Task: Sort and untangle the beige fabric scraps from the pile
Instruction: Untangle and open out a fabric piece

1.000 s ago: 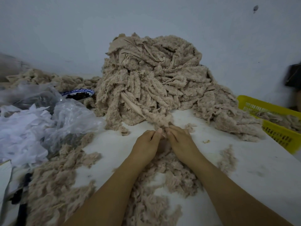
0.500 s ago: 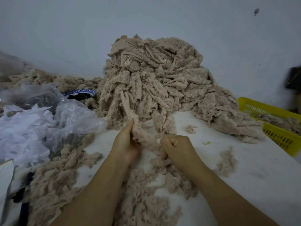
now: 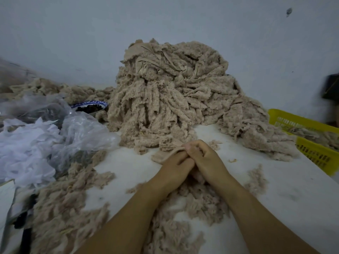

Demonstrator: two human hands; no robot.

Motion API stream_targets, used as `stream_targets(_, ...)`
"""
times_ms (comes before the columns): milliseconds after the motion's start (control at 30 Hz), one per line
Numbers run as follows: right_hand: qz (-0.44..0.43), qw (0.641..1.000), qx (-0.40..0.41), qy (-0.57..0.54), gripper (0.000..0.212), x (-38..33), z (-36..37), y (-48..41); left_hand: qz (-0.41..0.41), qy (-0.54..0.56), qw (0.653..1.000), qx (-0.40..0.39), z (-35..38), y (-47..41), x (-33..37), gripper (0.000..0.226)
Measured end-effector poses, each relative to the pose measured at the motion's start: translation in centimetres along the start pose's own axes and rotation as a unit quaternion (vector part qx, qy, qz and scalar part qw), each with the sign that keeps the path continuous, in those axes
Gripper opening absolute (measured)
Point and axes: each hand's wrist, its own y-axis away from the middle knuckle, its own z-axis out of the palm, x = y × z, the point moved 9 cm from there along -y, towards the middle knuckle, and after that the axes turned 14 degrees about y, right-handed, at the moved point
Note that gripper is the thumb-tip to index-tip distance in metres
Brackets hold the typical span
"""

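A tall pile of beige fabric scraps rises against the wall on the white table. At its foot, my left hand and my right hand meet, fingers curled, both holding one beige scrap that sticks out to the left of the fingers. Loose beige fluff and scraps lie under and between my forearms.
Crumpled clear plastic bags and white material fill the left. A blue-rimmed bowl with dark contents sits behind them. A yellow basket holding scraps stands at the right edge. More beige fluff covers the near left.
My hands were apart, stretching a long strip up from the pile. Now they have come together at the pile's foot, with a short scrap held between them.
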Motion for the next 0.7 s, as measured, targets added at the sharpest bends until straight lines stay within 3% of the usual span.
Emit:
stream_targets(100,-0.028,0.996,0.015,0.081,0.016,-0.3,0.0,0.0,-0.039,0.216,0.976,0.005,-0.2,-0.3,0.0,0.025)
stream_targets(233,-0.142,0.956,0.104,0.235,0.029,-3.3,-0.9,0.7,-0.031,0.345,0.936,0.064,-1.3,-0.5,0.1,0.044)
stream_targets(300,-0.227,0.926,0.107,0.281,0.028,-5.4,0.1,1.6,-0.052,0.446,0.889,0.087,-2.0,-0.6,-0.2,0.041)
stream_targets(367,-0.253,0.921,0.078,0.286,0.026,-5.7,1.7,2.0,-0.074,0.568,0.813,0.107,-2.9,-0.6,-0.4,0.028)
stream_targets(433,-0.204,0.944,0.049,0.253,0.023,-4.5,2.0,1.5,-0.055,0.611,0.772,0.164,-5.2,-0.5,-0.7,0.026)
stream_targets(500,-0.153,0.963,0.05,0.217,0.019,-3.2,1.0,0.9,-0.026,0.606,0.765,0.216,-7.5,-0.1,-0.6,0.022)
stream_targets(700,0.011,0.969,0.192,0.157,0.023,1.4,-5.0,-0.3,0.018,0.647,0.731,0.217,-9.9,0.1,-0.4,0.016)
